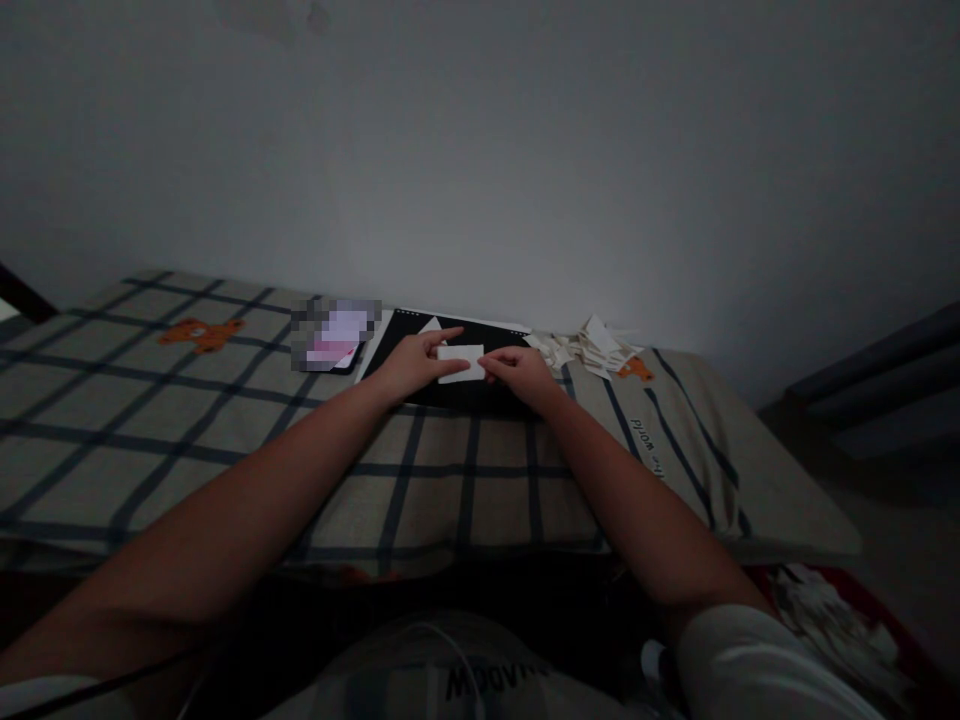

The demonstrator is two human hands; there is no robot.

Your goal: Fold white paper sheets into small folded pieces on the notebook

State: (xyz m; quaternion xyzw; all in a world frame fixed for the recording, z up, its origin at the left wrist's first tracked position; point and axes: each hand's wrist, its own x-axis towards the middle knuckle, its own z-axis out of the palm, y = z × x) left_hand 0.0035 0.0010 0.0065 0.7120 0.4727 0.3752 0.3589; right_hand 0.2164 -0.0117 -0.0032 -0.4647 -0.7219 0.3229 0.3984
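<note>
Both hands meet at the far middle of the scene over a dark flat slab, perhaps a tablet, that lies on a checked cloth. The left hand pinches the left end of a small white paper slip, its forefinger stretched along the slip's far edge. The right hand grips the slip's right end with fingers curled narrow; the fingertips themselves are too dim to separate. A white triangular scrap shows just beyond the left hand, partly hidden by it. Just right of the slab lies a heap of white paper scraps, its pieces hard to tell apart. Left of the slab, touching its corner, sits a pixelated object that cannot be made out. The near edge is dark; clothing there is cut off, with only some mirrored lettering showing.
</note>
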